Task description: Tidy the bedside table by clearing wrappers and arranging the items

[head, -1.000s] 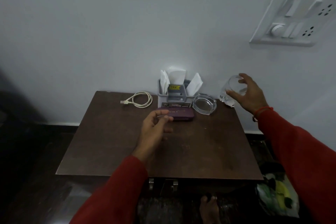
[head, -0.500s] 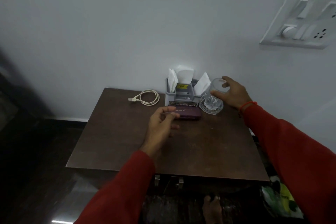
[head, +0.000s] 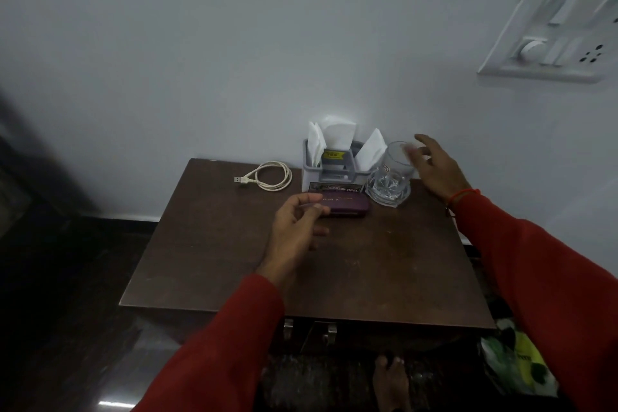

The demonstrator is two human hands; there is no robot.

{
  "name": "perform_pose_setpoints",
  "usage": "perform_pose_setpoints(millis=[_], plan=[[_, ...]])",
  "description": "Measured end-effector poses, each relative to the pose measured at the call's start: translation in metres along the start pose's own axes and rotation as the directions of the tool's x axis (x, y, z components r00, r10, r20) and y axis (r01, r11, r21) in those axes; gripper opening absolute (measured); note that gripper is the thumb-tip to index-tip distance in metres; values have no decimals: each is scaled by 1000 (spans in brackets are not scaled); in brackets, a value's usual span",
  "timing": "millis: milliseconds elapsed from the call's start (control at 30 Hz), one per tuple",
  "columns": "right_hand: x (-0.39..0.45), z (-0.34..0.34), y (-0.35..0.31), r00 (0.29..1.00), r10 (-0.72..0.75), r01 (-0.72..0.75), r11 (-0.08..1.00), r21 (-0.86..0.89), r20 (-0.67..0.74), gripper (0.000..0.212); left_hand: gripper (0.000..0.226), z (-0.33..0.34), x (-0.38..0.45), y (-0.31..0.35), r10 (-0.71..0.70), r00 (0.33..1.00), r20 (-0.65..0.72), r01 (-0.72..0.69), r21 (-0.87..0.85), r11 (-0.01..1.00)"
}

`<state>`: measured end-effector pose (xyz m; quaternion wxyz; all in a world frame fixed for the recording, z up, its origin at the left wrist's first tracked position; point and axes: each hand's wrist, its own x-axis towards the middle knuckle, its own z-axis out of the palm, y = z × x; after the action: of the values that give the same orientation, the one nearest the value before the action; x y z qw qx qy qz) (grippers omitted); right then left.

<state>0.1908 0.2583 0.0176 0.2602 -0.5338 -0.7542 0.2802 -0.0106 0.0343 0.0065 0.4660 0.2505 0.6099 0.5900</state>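
A dark brown bedside table [head: 384,264] stands against the white wall. At its back sit a grey organiser [head: 329,170] with white tissues, a coiled white USB cable [head: 272,176], a purple case [head: 344,204] and a clear glass [head: 396,162] standing in a glass ashtray [head: 388,192]. My right hand [head: 436,167] hovers just right of the glass, fingers spread, apart from it. My left hand [head: 294,231] hangs above the table, fingers loosely curled, its fingertips at the purple case's left end.
A white switch panel [head: 551,23] is on the wall at upper right. A green and yellow bag [head: 516,365] lies on the dark floor by the table's right front corner. My bare foot [head: 391,381] shows below the table's front edge.
My right hand carried the glass left, set it down in the ashtray and has let go of it. My left hand has stayed near the purple case.
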Motion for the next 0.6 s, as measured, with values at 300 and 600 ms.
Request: perform_pose_setpoints(millis=[300,600], plan=[[12,5,119,993,115,-97,881,-463,11,40,17,4,3,-9,-12,1000,23,11,55,998],[-9,12,135,996,-87,81,845,-528,14,13,15,25,-1,-15,-8,999,52,0,150,989]])
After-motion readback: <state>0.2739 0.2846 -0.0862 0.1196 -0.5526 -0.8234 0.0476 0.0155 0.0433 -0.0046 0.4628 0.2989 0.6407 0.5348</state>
